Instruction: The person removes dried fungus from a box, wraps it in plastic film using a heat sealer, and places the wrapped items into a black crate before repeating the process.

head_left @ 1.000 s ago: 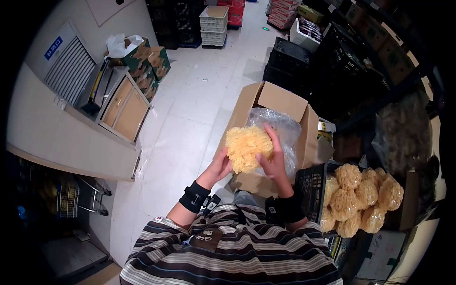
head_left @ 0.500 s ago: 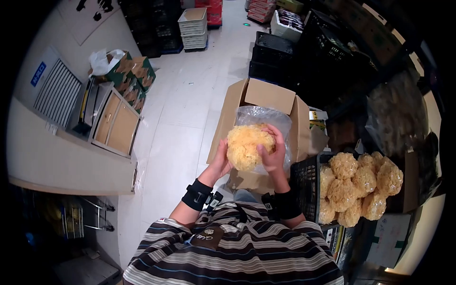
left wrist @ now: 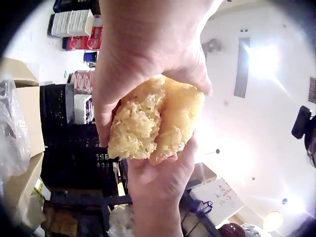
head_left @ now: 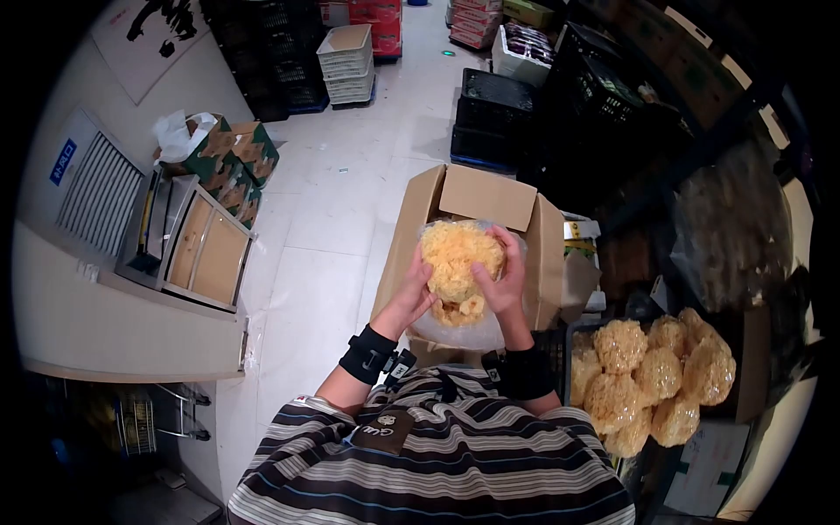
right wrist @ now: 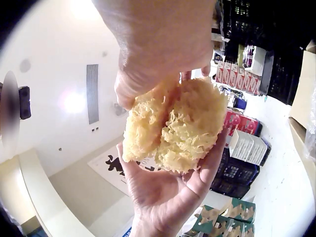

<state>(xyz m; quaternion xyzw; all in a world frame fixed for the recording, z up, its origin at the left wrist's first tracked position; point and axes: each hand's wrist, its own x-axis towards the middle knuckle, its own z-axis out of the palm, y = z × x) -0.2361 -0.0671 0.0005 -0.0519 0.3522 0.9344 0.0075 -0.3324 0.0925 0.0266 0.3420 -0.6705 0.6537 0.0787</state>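
Note:
Pale yellow, frilly dried snow fungus [head_left: 459, 254] is held between both hands over the open cardboard box [head_left: 542, 271]. My left hand [head_left: 411, 299] grips its left side, and my right hand [head_left: 505, 284] grips the right with the thumb on top. Two clumps pressed side by side show in the left wrist view, one ruffled snow fungus [left wrist: 136, 126] and one smoother. A clear plastic bag [head_left: 468, 337] lies in the box below the hands, with more fungus pieces [head_left: 451, 313] visible just under the held ones.
To the right, a black crate [head_left: 553, 346] holds several plastic-wrapped snow fungus balls [head_left: 612, 398]. Black crates [head_left: 494, 105] stand beyond the box. Along the left are a counter [head_left: 131, 319], a cabinet [head_left: 206, 254] and green-patterned cartons [head_left: 236, 179].
Both hands keep hold of the snow fungus, which has been turned and tilted between them. More fungus pieces now show beneath it. The head view has shifted.

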